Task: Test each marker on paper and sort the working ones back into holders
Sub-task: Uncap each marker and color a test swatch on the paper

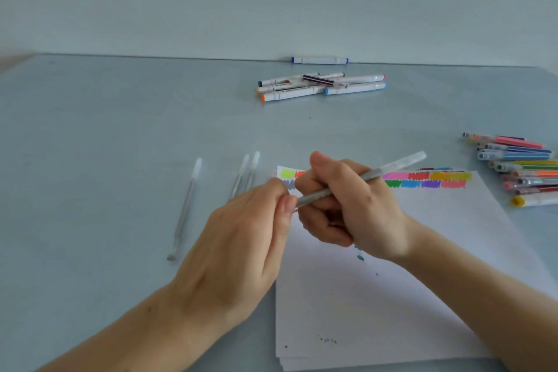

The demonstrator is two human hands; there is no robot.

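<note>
A thin grey pen (389, 167) with a clear cap slants above the white paper (422, 251). My right hand (347, 205) grips its middle, fingers curled round the barrel. My left hand (241, 238) pinches the pen's lower end between thumb and fingertips. Two rows of coloured test swatches (431, 180) run along the paper's far edge. A few blue dots mark the sheet just below my right hand. The pen's lower tip is hidden by my left fingers.
Three thin clear-capped pens (187, 205) (240, 175) (252, 170) lie left of the paper. White thick markers (320, 84) are piled at the back, one blue-ended marker (320, 60) against the wall. Several coloured pens (519, 169) lie heaped at the right edge.
</note>
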